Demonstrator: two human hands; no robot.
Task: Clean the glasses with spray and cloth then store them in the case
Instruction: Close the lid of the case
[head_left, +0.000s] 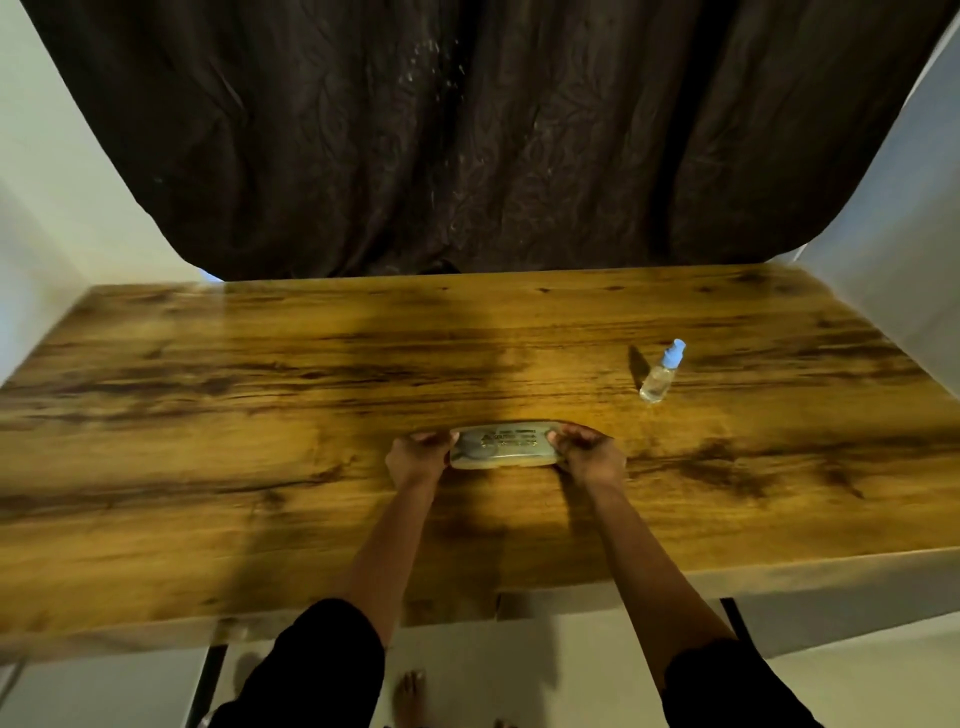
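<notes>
Hands are meeting on the case (506, 445), which is lying near the middle of the table (208, 415). The left hand (415, 460) is gripping its left end, the right hand (589, 454) its right end, both grips clenched on it. The case is looking stiff, light and perhaps slippery, so holding it by the ends is seeming wise. Farther right, the spray bottle (662, 371) is standing well apart. Glasses and cloth are not showing.

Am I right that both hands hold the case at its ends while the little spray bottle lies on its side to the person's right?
Not quite. The head view shows the spray bottle standing upright, not lying down. The rest holds: the left hand and right hand grip the ends of the case, with the bottle off to the right.
</notes>
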